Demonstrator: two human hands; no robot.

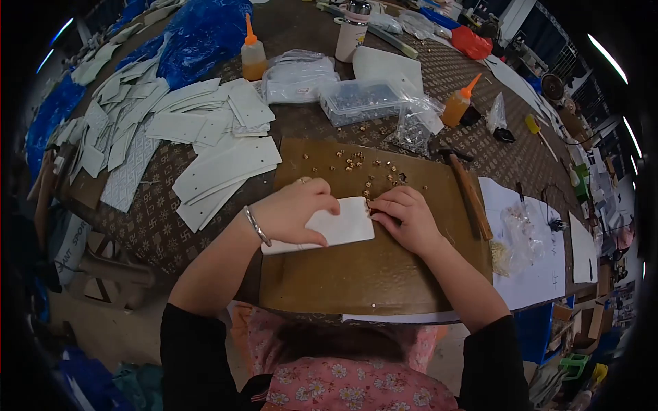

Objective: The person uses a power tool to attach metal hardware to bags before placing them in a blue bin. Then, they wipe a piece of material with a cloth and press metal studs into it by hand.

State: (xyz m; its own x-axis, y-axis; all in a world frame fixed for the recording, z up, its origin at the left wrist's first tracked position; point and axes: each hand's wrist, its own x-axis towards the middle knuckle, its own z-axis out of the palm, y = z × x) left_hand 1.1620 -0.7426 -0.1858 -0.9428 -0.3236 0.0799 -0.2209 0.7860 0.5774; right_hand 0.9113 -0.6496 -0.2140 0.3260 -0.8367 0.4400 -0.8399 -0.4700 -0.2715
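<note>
White and thin, the cut piece (346, 226) lies mid-way across the brown board (370, 281). I judge it light and bendy, apt to slide. My left hand (295, 209) presses it flat with curled fingers. My right hand (404, 219) pinches its right edge, fingertips together. Brass studs (363, 168) lie scattered on the board's far side.

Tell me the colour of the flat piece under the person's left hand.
Plain white; the head view shows the flat piece under the left hand.
</note>
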